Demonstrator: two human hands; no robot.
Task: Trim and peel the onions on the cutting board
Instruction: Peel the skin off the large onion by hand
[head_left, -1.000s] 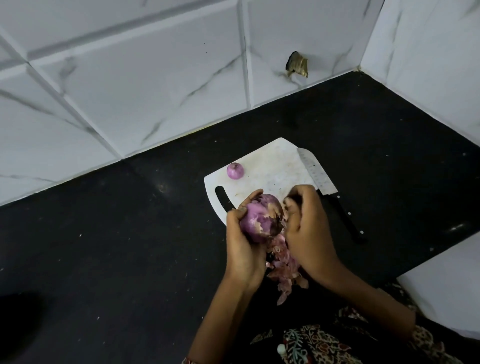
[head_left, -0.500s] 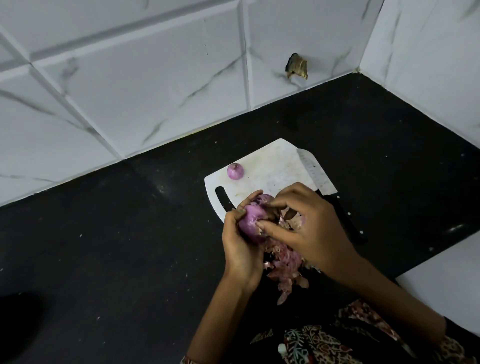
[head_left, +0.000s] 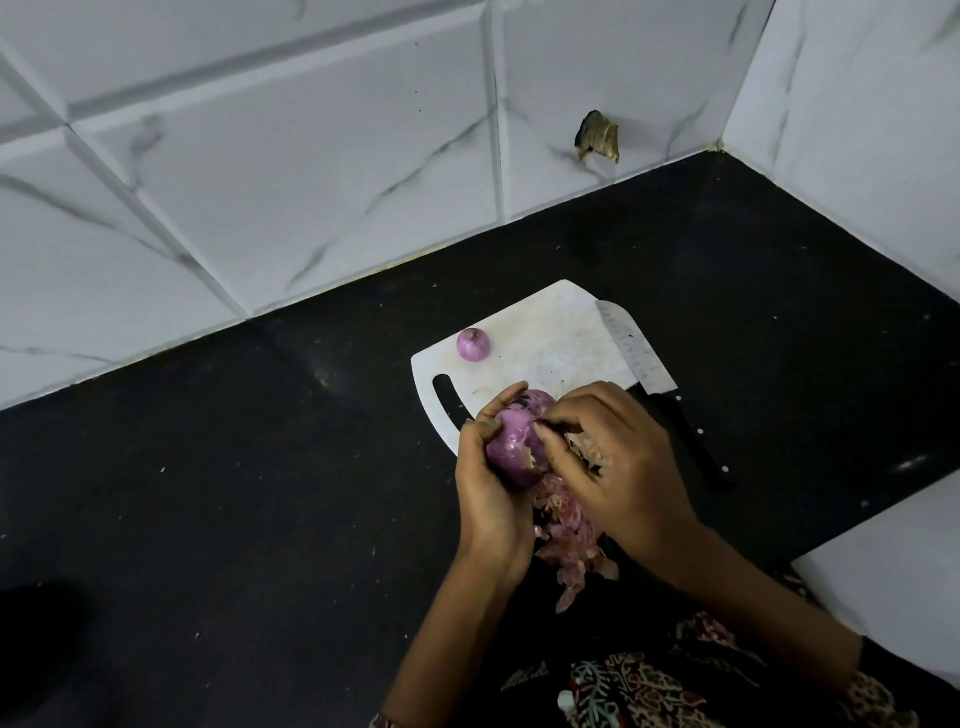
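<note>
My left hand (head_left: 491, 480) cups the red onion (head_left: 517, 444), its long axis pointing away from me, while my right hand (head_left: 621, 467) pinches loose skin at its right flank.

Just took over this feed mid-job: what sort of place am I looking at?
Most likely a home kitchen counter: a dark countertop in a corner of white marble-look wall tiles, with a white cutting board, a knife and onion peels on it.
</note>
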